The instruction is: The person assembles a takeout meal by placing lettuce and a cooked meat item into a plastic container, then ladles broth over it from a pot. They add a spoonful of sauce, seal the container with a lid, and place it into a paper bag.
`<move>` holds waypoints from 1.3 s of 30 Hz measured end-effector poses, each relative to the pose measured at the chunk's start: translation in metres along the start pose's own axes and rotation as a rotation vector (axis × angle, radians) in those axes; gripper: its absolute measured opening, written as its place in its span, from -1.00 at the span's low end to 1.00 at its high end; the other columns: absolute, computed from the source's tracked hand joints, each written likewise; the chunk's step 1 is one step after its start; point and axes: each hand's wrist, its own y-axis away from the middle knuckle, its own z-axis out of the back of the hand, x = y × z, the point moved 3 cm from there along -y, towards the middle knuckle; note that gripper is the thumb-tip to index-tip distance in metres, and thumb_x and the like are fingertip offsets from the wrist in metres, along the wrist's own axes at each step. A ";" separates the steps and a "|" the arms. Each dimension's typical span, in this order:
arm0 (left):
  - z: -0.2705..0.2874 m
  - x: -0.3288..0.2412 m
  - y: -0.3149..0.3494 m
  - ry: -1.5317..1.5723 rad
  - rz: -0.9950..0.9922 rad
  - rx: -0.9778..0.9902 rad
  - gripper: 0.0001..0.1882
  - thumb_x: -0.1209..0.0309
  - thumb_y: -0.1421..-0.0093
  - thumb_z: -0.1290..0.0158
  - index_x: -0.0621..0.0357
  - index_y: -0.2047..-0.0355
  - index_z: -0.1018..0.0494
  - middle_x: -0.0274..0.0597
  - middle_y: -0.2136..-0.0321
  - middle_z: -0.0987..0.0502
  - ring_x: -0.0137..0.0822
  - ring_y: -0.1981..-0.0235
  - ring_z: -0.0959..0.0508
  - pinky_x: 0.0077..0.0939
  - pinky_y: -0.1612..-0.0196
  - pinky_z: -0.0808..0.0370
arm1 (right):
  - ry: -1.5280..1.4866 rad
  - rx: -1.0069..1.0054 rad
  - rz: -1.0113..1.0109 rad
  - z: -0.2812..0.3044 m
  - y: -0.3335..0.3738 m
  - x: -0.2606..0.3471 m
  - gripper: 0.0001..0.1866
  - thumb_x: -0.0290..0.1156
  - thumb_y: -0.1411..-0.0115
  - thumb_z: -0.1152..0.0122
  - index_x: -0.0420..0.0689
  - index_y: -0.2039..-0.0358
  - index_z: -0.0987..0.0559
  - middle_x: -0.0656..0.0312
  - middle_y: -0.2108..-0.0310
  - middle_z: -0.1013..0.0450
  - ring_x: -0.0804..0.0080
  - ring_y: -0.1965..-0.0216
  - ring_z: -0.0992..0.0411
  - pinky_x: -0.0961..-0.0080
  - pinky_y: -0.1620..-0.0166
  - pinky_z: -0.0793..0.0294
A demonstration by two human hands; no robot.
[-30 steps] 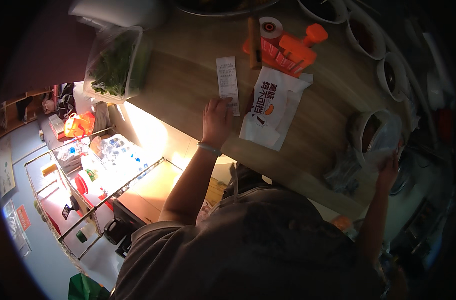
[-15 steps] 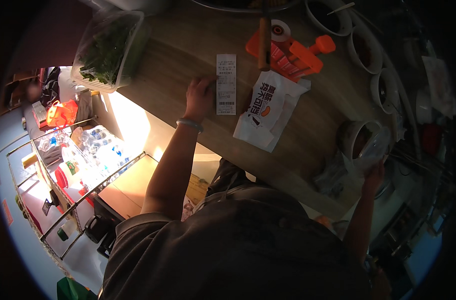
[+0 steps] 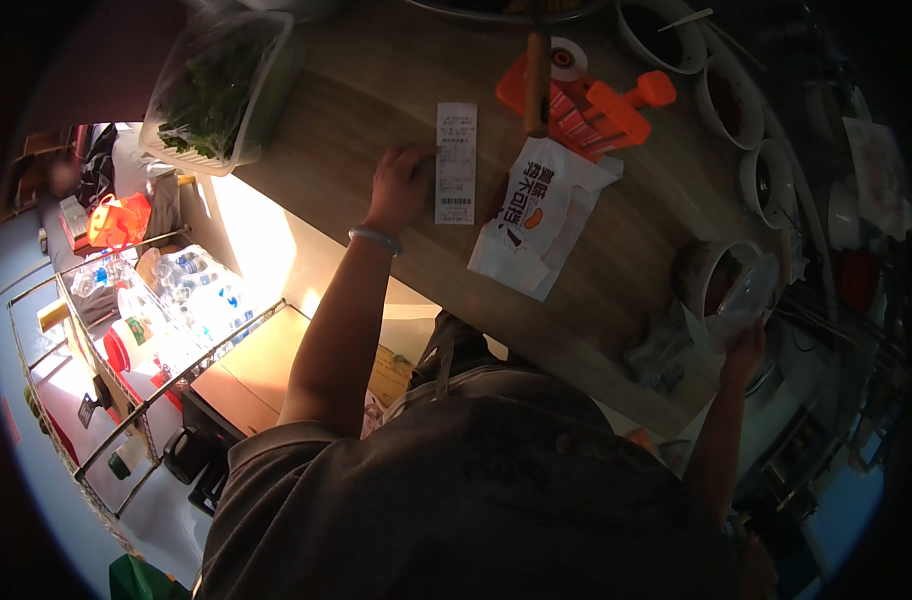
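A long printed receipt point(image 3: 456, 165) lies flat on the wooden table. Beside its left edge rests my left hand point(image 3: 400, 184), fingers loosely bent on the tabletop with nothing gripped; one fingertip reaches the paper's edge. To the receipt's right is a white printed paper bag point(image 3: 544, 222). At the table's right side my right hand point(image 3: 744, 352) grips a clear plastic lid point(image 3: 752, 292) by its near edge. The lid is tilted against a white round tub point(image 3: 716, 270) with dark contents, partly hidden behind it.
An orange tape dispenser point(image 3: 616, 120) sits behind the paper bag, partly under a wooden handle point(image 3: 537, 85). White bowls of dark sauce point(image 3: 666, 40) line the far right. A plastic box of leafy greens point(image 3: 246, 110) stands far left. Below left is a wire rack point(image 3: 136, 425) with bottles.
The view has shifted slightly. Both hands keep nearly the same places, the left by the receipt and the right on the lid.
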 end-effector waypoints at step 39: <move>0.000 0.002 0.000 0.038 -0.007 0.011 -0.60 0.64 -0.01 0.06 0.06 0.16 -0.55 -0.05 0.22 -0.47 -0.10 0.15 -0.49 -0.36 0.05 -0.44 | 0.111 -0.016 0.016 -0.004 0.000 0.003 -0.52 -0.22 -0.38 0.12 -0.06 -0.27 -0.27 0.37 0.48 -0.25 0.59 0.51 -0.22 0.46 0.45 -0.27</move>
